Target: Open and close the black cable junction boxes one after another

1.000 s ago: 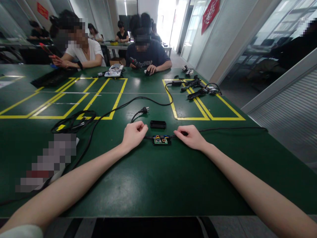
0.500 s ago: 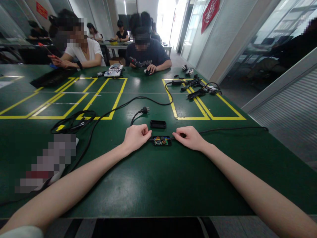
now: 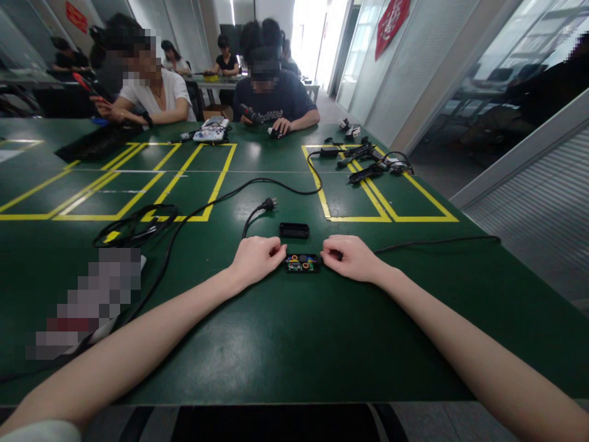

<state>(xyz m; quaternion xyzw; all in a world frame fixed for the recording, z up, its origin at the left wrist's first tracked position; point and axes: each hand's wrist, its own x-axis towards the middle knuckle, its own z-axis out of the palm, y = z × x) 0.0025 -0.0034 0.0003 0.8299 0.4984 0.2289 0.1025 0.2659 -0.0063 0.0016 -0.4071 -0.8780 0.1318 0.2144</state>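
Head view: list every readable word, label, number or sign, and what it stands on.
"Wae", on the dark shirt; letters before it blurred.
Right red sign: too blurred to read.
Left red sign: too blurred to read.
Circuit board: any markings too small to read.

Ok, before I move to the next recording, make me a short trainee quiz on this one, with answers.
1. True or false: the circuit board sits between the left hand and the right hand.
2. What lies just beyond the circuit board? A) the coiled cable; B) the black shell; C) a red banner.
3. Fill in: the prongs of the plug point toward the ____ side of the picture.

Key: 1. true; 2. B; 3. right.
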